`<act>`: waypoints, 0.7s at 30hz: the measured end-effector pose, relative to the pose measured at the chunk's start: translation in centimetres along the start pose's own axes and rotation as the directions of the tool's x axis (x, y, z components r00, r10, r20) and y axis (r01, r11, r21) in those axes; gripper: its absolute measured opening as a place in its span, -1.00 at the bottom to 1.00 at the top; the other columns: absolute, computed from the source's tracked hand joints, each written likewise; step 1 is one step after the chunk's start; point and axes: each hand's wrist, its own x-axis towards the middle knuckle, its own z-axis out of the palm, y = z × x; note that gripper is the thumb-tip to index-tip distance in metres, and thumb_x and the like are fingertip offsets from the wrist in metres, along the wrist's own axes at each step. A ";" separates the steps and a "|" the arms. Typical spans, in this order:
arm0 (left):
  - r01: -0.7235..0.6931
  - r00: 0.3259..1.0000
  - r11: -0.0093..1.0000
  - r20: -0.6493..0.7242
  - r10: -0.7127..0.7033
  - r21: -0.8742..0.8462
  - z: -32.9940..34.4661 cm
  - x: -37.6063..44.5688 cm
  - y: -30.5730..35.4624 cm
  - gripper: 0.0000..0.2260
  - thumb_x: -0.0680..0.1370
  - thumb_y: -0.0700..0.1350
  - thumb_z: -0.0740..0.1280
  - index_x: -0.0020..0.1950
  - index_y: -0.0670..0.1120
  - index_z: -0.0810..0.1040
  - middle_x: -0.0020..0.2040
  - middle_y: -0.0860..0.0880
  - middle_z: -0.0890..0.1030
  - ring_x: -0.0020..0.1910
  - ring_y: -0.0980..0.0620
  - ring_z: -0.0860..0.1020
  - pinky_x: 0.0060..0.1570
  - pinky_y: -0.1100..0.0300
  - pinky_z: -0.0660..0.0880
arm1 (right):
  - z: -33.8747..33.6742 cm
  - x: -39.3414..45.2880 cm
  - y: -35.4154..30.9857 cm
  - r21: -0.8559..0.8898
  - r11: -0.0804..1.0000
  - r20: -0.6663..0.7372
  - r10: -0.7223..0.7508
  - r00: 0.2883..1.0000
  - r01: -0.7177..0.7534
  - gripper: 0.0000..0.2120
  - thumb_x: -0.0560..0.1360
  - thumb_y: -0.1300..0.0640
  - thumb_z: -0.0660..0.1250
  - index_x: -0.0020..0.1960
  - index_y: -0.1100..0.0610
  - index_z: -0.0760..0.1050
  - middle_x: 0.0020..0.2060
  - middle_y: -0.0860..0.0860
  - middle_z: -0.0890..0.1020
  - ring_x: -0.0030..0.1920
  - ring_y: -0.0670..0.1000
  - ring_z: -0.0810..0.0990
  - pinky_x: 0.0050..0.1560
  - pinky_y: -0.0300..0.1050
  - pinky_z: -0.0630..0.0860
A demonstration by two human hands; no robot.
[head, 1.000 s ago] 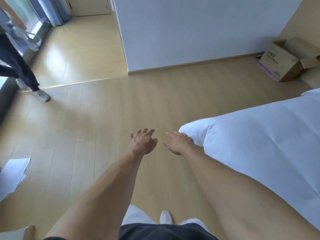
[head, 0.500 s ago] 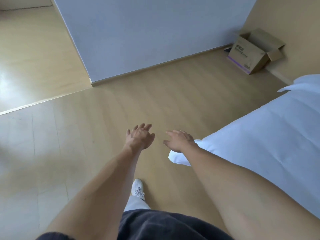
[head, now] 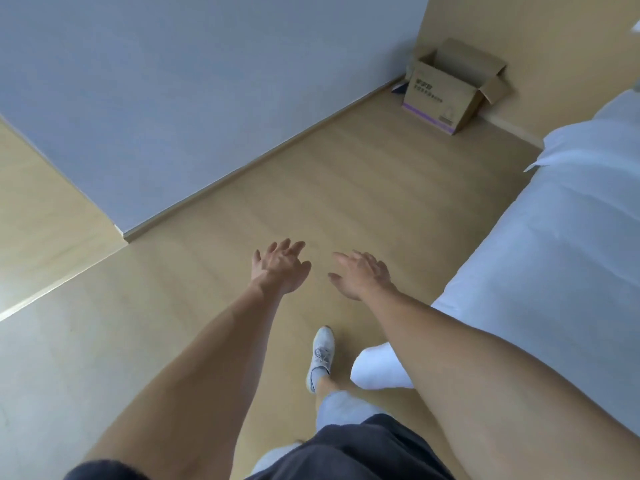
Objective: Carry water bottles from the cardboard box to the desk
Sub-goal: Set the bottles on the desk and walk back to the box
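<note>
An open cardboard box [head: 446, 93] with a purple stripe along its base stands on the wooden floor in the far corner, at the upper right. Its flaps are up and its inside is hidden from here; no bottles show. My left hand [head: 280, 268] and my right hand [head: 363, 275] are stretched out in front of me over the floor, side by side, fingers spread and holding nothing. Both hands are well short of the box. No desk is in view.
A bed with a white cover [head: 561, 237] fills the right side. A grey wall [head: 194, 98] runs diagonally from the left to the box's corner. My grey shoe [head: 320, 358] is stepping forward on the wooden floor [head: 346, 188].
The view has swung right and moved forward: the box has come closer and nearer the centre, and the bed's corner has slid past me. My hands stay outstretched and hold nothing.
</note>
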 end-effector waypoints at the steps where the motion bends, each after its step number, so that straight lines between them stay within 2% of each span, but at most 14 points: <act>1: -0.010 1.000 1.000 -0.001 0.010 0.016 -1.0 2.1 0.1 -0.49 0.64 0.15 0.09 0.60 0.13 0.17 0.57 0.07 0.23 0.56 -0.03 0.17 0.52 -0.17 0.04 | -0.9 1.9 0.1 0.013 1.000 -0.010 0.013 1.000 -0.012 -0.49 0.61 -0.22 0.14 0.52 -0.13 0.23 0.51 0.08 0.31 0.51 0.14 0.23 0.45 0.14 0.21; 10: -0.077 0.997 0.990 0.008 0.076 0.122 -10.7 21.5 3.4 -0.49 0.65 0.15 0.09 0.61 0.13 0.16 0.60 0.07 0.20 0.57 -0.02 0.13 0.54 -0.15 0.03 | -11.2 19.7 2.5 0.144 0.986 -0.046 0.091 0.995 -0.084 -0.48 0.62 -0.20 0.13 0.55 -0.16 0.18 0.55 0.03 0.24 0.53 0.11 0.21 0.45 0.11 0.23; 15: -0.178 0.984 0.975 0.007 0.179 0.136 -14.7 31.1 8.3 -0.49 0.65 0.15 0.09 0.60 0.13 0.17 0.58 0.06 0.23 0.57 -0.02 0.15 0.53 -0.15 0.06 | -16.9 27.0 6.7 0.196 0.967 -0.074 0.181 0.981 -0.163 -0.47 0.61 -0.20 0.14 0.55 -0.16 0.19 0.56 0.01 0.24 0.53 0.10 0.21 0.45 0.10 0.24; 21: -0.316 0.949 0.934 0.044 0.313 0.167 -17.2 41.6 15.3 -0.49 0.65 0.16 0.09 0.60 0.14 0.16 0.61 0.06 0.19 0.58 -0.03 0.14 0.54 -0.14 0.03 | -21.2 33.9 13.0 0.227 0.921 -0.047 0.335 0.941 -0.316 -0.42 0.60 -0.26 0.10 0.58 -0.19 0.09 0.59 0.00 0.15 0.56 0.10 0.13 0.47 0.14 0.21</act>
